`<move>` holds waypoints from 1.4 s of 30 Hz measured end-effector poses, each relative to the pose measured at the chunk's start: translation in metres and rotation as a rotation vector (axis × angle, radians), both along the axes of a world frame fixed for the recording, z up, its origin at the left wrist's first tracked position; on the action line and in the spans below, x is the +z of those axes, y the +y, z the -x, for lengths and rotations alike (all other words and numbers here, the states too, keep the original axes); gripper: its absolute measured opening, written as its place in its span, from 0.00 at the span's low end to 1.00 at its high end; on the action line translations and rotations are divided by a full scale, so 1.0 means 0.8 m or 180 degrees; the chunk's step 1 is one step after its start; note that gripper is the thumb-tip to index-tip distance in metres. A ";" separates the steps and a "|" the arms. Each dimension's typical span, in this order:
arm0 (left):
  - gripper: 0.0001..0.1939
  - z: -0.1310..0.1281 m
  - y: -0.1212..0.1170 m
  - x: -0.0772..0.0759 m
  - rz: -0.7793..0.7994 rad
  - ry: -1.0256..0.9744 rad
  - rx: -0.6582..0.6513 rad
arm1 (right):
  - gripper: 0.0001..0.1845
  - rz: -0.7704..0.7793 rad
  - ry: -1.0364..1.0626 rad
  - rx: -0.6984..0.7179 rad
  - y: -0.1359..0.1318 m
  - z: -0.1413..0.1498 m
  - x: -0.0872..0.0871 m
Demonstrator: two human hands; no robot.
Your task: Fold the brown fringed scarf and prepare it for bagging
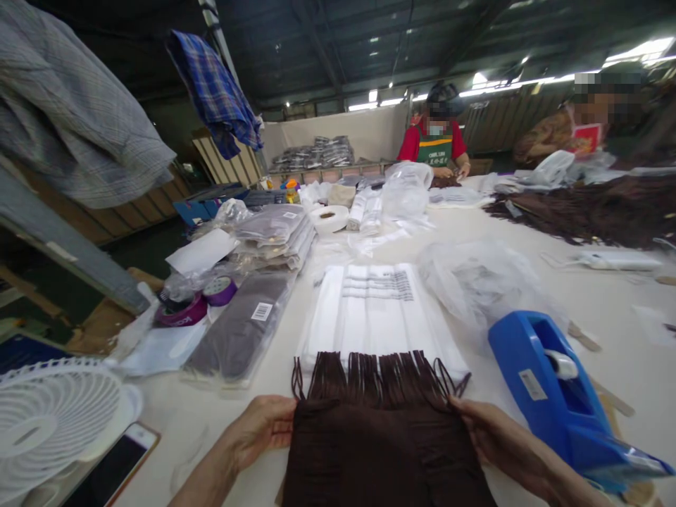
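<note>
The big room [327, 49] has a dark, high roof with bright light showing along the far side. A wide white counter [475, 229] fills much of it and looks flat and smooth, with two people [436, 148] near its far edge and far right corner. A dark brown fringed cloth [380, 451] is at the middle of the near edge; I can't tell if it rests on the counter or is held just above. It looks soft, light and floppy, not likely to break, so the two sides by the fringe seem good places to hold. Its fringe lies in front of a white printed stack [370, 317]. A blue tape dispenser [591, 443] sits to the right. The hands are well apart, the left hand [269, 422] and the right hand [491, 429] each pinching one side. Smallest are the thin fringe strands [364, 377], which could tangle.
</note>
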State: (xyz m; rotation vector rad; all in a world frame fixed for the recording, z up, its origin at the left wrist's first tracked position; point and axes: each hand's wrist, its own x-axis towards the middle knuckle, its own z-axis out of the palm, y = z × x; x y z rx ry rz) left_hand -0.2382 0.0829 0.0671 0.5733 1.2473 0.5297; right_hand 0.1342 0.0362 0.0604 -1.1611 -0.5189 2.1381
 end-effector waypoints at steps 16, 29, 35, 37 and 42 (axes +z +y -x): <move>0.26 -0.063 0.062 -0.034 0.0232 -0.1926 -0.1135 | 0.18 0.0560 0.1535 0.0731 0.075 0.031 -0.025; 0.27 -0.092 0.077 0.029 -0.0405 -0.1245 -0.2390 | 0.28 -0.1226 0.0175 0.1726 0.087 0.051 0.045; 0.25 -0.090 -0.006 0.012 -0.3292 0.0094 -0.3144 | 0.28 -0.4496 -0.1770 0.1860 0.021 0.052 -0.005; 0.22 -0.090 -0.030 -0.012 -0.3539 0.0259 -0.3279 | 0.31 -0.5436 -0.2116 0.1768 0.002 0.051 -0.040; 0.25 -0.096 -0.060 -0.023 -0.3242 0.0529 -0.3657 | 0.31 -0.5787 -0.2269 0.1611 -0.026 0.050 -0.050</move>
